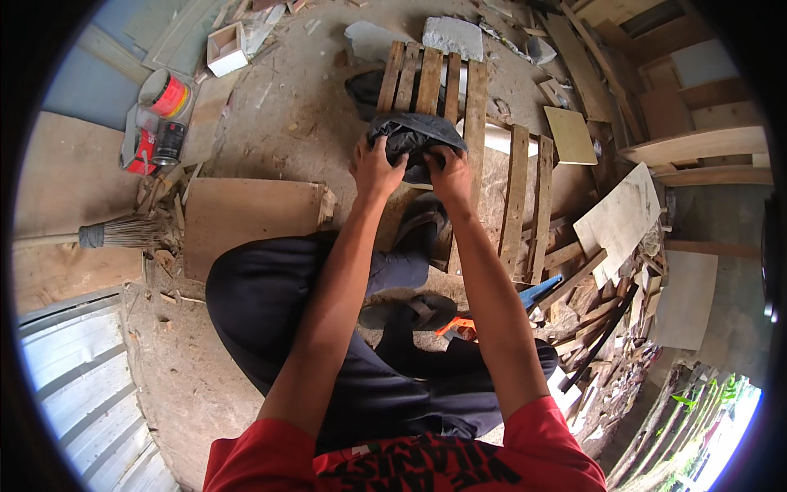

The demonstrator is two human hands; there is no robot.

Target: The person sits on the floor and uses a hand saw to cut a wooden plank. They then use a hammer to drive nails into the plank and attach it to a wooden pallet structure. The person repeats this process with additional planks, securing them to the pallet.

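Both arms reach forward to a black, crumpled, bag-like piece [422,125] that looks like thin fabric or plastic. Its opening gapes toward me, and its inside is dark. My left hand [379,170] grips the left side of the rim, thumb over the edge. On the other side, my right hand [451,175] is closed on the rim, fingers partly hidden behind it. The piece is held over the near part of a slatted wooden pallet [428,82]. More dark material [361,92] lies beside the slats to the left.
A saw with a blue blade [541,290] and orange handle [456,325] lies right of my sandalled feet. Wood scraps [607,324] pile up at right. A wooden board [250,221], straw broom [123,233] and paint can [164,93] are at left; a concrete block [452,38] is ahead.
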